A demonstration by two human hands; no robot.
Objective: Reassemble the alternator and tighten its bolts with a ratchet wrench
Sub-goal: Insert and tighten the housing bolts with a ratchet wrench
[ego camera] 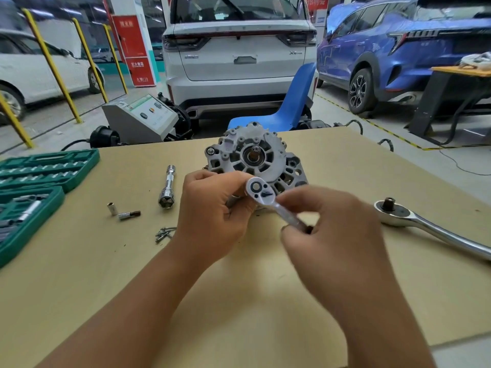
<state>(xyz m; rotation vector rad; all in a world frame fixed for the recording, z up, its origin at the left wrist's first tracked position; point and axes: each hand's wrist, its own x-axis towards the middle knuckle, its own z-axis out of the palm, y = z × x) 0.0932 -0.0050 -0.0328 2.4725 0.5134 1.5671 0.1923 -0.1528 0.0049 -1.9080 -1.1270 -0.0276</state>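
A grey cast alternator (pixel 252 155) stands on the tan table (pixel 106 274), its shaft end facing me. In front of it I hold a small chrome ratchet wrench (pixel 261 194). My right hand (pixel 334 235) grips its handle, and my left hand (pixel 212 216) curls round the part under its head; what sits there is hidden by my fingers. A few loose bolts (pixel 164 232) lie on the table left of my left wrist.
A large ratchet (pixel 425 227) lies at the right. A long socket (pixel 168 188), a small socket (pixel 112 209) and a bit adapter (pixel 128 215) lie at the left, beside a green socket case (pixel 39 187). Beyond the table stand a blue chair (pixel 289 104) and parked cars.
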